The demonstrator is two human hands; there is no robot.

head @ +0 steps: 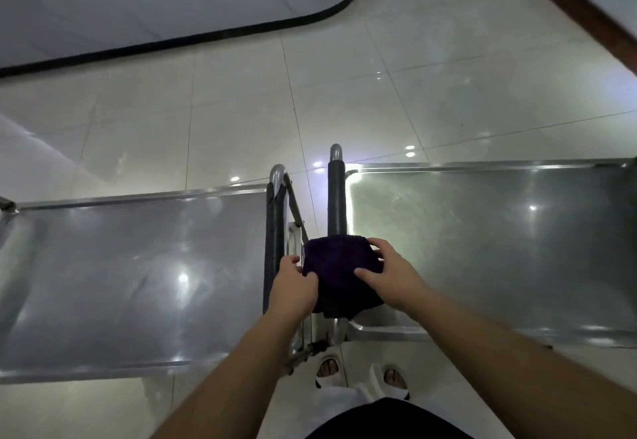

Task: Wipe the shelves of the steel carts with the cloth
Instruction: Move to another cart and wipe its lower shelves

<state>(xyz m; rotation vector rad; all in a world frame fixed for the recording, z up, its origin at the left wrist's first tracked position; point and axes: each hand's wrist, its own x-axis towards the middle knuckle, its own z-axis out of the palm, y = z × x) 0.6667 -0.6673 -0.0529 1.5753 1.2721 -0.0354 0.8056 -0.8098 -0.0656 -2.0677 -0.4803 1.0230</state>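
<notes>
The fingers of the right hand (pixel 386 268) are spread and curled over the top and right side of a dark purple cloth (pixel 341 276), thumb pressing its near face; the left hand (pixel 293 283) pinches the cloth's left edge between thumb and bent fingers. So both hands hold the cloth, which is bunched into a thick wad and draped over the near end of the right cart's handle (pixel 336 197) — a dark-sleeved steel bar running away from the person. The wad hangs in the gap between two steel carts parked end to end, their handles side by side. The left cart's top shelf (pixel 138 266) stretches leftward, the right cart's top shelf (pixel 499 249) rightward, each with its long axis across the view. The right shelf's corner lies just beside the right hand, so I judge that hand better placed to carry the cloth onto it — wiping looks not yet begun.
</notes>
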